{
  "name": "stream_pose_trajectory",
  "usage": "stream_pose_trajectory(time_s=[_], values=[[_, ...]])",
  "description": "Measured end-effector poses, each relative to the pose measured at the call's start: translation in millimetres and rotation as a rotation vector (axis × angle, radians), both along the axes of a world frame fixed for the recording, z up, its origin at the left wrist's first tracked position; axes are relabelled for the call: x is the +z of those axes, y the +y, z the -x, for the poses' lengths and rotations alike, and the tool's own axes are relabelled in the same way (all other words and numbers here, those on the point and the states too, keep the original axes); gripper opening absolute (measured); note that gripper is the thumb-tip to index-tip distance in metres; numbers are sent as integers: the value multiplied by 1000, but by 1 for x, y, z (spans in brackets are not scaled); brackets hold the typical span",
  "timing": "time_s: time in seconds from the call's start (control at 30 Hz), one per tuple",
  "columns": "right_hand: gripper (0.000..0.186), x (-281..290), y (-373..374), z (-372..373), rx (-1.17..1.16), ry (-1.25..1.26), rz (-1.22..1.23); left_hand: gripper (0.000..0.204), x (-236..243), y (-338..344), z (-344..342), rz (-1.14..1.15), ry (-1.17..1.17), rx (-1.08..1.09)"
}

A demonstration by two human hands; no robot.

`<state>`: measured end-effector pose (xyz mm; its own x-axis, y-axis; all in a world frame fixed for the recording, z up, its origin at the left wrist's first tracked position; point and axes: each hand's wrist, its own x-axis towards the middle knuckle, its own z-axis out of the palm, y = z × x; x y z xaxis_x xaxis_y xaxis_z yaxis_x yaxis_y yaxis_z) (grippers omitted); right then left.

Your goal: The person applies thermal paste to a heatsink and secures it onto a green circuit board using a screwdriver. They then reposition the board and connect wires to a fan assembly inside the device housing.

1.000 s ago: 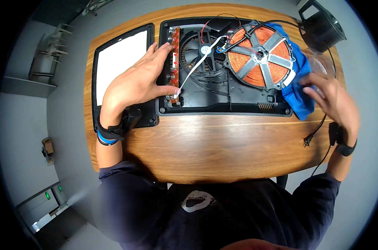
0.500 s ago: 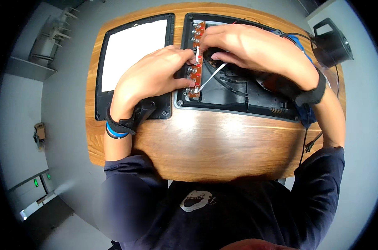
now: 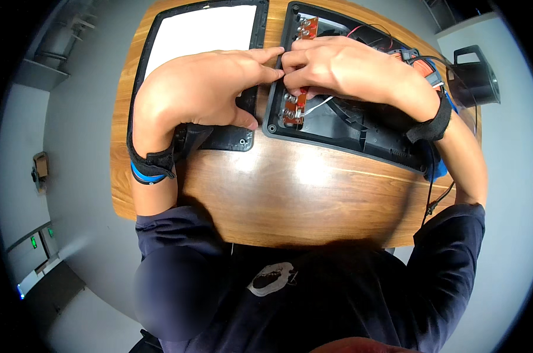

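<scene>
A black plastic housing (image 3: 348, 144) lies open on the table, with a narrow orange-brown circuit board (image 3: 308, 26) along its left side. Over the board's middle my right hand (image 3: 334, 65) is closed, fingers bent onto it, and covers that part. From under those fingers a thin white cable (image 3: 318, 107) runs rightward out of the board's lower part. My left hand (image 3: 210, 82) is open, its fingers stretched out to the housing's left edge and its thumb apart. Beneath it lies a flat black-framed panel (image 3: 240, 140) with a white sheet (image 3: 201, 35).
A copper-coloured coil (image 3: 422, 66) sits at the housing's right side, with thin red and black wires near it. Blue cloth shows beyond it. A dark pot-like container with a handle (image 3: 475, 76) stands right of the table. A plug (image 3: 432, 207) hangs near the right edge.
My left hand has come off the circuit board and moved left, its fingers straightening. The right hand has closed down onto the board. The housing has turned slightly clockwise, and the view has shifted.
</scene>
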<state>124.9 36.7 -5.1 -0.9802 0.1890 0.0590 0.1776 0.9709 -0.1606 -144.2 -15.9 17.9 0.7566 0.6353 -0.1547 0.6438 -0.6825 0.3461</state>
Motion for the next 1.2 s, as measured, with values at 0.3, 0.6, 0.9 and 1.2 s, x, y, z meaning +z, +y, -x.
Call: stream_pose_trajectory(time_s=[0.3,0.6,0.9,1.2], values=[[20,14,-2,-3,-21,86,-22,78,-12,-5,7,-125,9,8],[29,-3,-2,0,-169,-9,247,73,0,-9,-12,-6,96,41],[15,5,-5,2,-48,65,83,70,-14,-8,-18,-27,95,-3],[23,-4,-6,1,-49,119,37,70,-13,-12,-18,-29,93,1]])
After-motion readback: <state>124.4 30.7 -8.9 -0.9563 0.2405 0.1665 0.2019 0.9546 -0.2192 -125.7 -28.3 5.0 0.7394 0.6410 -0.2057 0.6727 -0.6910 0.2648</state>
